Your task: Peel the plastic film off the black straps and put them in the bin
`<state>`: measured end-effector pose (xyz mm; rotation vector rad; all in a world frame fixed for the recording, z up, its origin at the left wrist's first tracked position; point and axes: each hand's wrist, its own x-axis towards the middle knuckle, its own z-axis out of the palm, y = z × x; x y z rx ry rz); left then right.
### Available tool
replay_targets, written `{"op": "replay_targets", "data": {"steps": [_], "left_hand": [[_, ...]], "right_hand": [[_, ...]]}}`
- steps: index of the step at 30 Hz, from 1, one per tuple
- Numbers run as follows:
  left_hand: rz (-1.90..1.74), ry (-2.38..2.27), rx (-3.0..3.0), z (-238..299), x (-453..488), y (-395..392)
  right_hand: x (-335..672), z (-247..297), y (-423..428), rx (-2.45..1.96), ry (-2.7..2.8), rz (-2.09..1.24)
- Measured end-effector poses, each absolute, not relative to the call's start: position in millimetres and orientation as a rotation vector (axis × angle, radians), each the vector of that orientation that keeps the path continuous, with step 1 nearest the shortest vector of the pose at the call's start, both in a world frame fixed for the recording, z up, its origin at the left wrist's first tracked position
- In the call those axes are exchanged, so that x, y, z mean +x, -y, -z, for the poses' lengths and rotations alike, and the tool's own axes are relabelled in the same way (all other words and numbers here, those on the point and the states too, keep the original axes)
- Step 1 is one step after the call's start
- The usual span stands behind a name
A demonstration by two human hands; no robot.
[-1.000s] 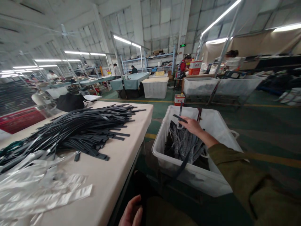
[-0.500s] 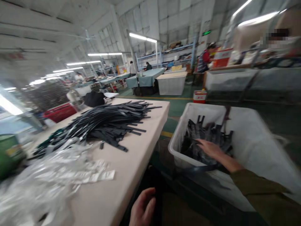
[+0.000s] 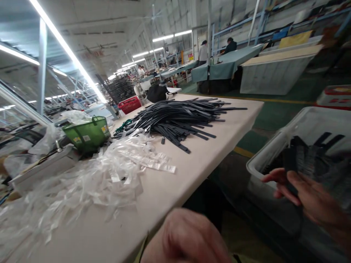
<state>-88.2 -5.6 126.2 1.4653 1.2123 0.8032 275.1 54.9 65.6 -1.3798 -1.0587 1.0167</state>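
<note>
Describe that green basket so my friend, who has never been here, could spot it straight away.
Start at the long pale table on the left. Beyond the heap of clear plastic sleeves, at the table's left side, stands the green basket. It is the only bright green thing there, with small labels on its side; the red basket sits farther back.

The left hand (image 3: pixel 186 237) sits blurred at the bottom centre, back upward, fingers unreadable. The right hand (image 3: pixel 309 197) is at the lower right, fingers curled closed and pointing left.
</note>
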Motion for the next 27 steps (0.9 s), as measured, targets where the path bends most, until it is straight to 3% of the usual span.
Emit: {"op": "replay_targets", "data": {"steps": [3,7,11,21,27], "left_hand": [[-0.923,-1.559,2.014,-108,-89,-52],[-0.544,-2.095,2.318,-62,-101,-96],[-0.467,-1.959,2.413,-32,-98,-78],[-1.038,-1.828,2.385,-33,-99,-34],[-1.144,-1.899,2.319,-32,-105,-27]], "right_hand": [[242,-51,-48,-1.356,1.078,-1.168],[213,-31,-39,-1.311,1.135,-1.386],[194,-20,-46,-1.232,1.175,-1.528],[128,-3,-84,-1.103,1.329,-1.862],[89,-15,-89,-1.036,1.447,-1.922]]}}
